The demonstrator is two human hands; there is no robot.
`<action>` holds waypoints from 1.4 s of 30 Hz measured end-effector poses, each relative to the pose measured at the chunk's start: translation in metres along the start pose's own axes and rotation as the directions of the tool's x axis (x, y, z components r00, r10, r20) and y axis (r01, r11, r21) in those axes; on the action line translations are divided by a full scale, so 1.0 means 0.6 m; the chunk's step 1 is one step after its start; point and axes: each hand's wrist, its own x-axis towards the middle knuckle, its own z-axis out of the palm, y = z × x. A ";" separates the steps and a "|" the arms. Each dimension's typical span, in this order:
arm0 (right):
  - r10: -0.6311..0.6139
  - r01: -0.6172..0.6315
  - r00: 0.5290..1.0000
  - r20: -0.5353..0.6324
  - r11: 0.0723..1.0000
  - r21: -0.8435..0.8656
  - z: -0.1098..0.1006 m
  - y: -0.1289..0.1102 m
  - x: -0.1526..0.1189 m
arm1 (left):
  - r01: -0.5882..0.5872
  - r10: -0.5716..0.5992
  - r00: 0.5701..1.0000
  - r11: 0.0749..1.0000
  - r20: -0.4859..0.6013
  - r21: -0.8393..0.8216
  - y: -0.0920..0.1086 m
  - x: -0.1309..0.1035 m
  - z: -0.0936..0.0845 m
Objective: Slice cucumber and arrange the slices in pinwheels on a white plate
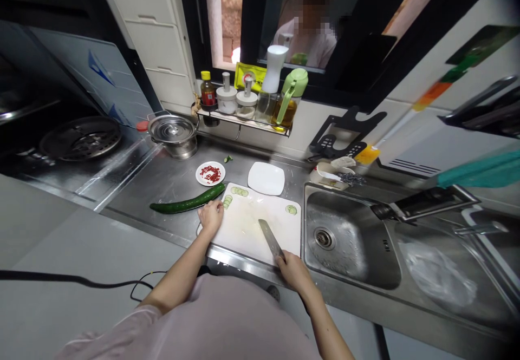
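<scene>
A white cutting board [247, 224] lies on the steel counter before me. My right hand [293, 269] is closed round the handle of a knife [270, 238], its blade resting over the board. My left hand [212, 216] is at the board's left edge, fingers curled together beside overlapping cucumber slices [227, 201]; whether they hold a slice is hidden. More slices [239, 191] lie along the top edge, others [291, 209] at the upper right. A long whole cucumber [184, 205] rests left of the board. Behind stand a plate of chopped red pieces [210, 174] and a white square plate [266, 178].
A steel sink [349, 230] adjoins the board on the right. A lidded pot [174, 135] stands at the back left, near a pan [81, 137] on the stove. Above the counter, a rack [244, 122] holds several bottles and jars. A cable [81, 280] crosses at lower left.
</scene>
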 end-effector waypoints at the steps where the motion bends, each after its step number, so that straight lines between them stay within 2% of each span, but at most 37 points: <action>1: -0.001 0.001 1.000 0.001 1.000 0.000 0.000 0.000 0.000 | 0.000 0.000 1.000 1.000 0.005 0.007 0.000 -0.001 -0.001; 8: 0.021 -0.021 1.000 -0.007 1.000 -0.011 -0.005 -0.001 0.000 | -0.033 0.034 0.999 0.999 0.030 -0.017 0.024 0.001 -0.003; 14: 0.025 -0.024 0.999 -0.023 1.000 0.018 -0.003 0.002 -0.004 | -0.142 0.144 0.986 0.989 0.088 -0.030 0.082 0.025 0.014; 20: 0.043 -0.039 0.998 -0.048 0.996 0.079 0.001 0.017 -0.011 | -0.231 0.218 0.961 0.971 0.172 0.055 0.134 0.062 0.029; 26: 0.082 -0.078 0.995 -0.048 0.993 0.086 0.006 0.029 -0.015 | -0.321 0.279 0.927 0.936 0.252 0.145 0.146 0.090 0.041; 31: 0.096 -0.091 0.994 -0.047 0.992 0.089 0.007 0.028 -0.017 | -0.347 0.314 0.920 0.931 0.236 0.113 0.147 0.095 0.044; 34: 0.100 -0.096 0.994 -0.047 0.992 0.079 0.003 0.023 -0.019 | -0.330 0.308 0.927 0.942 0.215 0.070 0.149 0.092 0.040; 38: 0.101 -0.098 0.994 -0.045 0.993 0.070 -0.003 0.018 -0.021 | -0.167 0.178 0.952 0.984 0.248 -0.067 0.147 0.078 0.034; 40: 0.092 -0.089 0.995 -0.046 0.994 0.065 -0.004 0.016 -0.020 | -0.106 0.149 0.941 0.982 0.304 -0.154 0.143 0.065 0.035; 42: 0.081 -0.078 0.995 -0.051 0.995 0.055 -0.004 0.013 -0.018 | -0.093 0.169 0.913 0.972 0.372 -0.215 0.138 0.047 0.039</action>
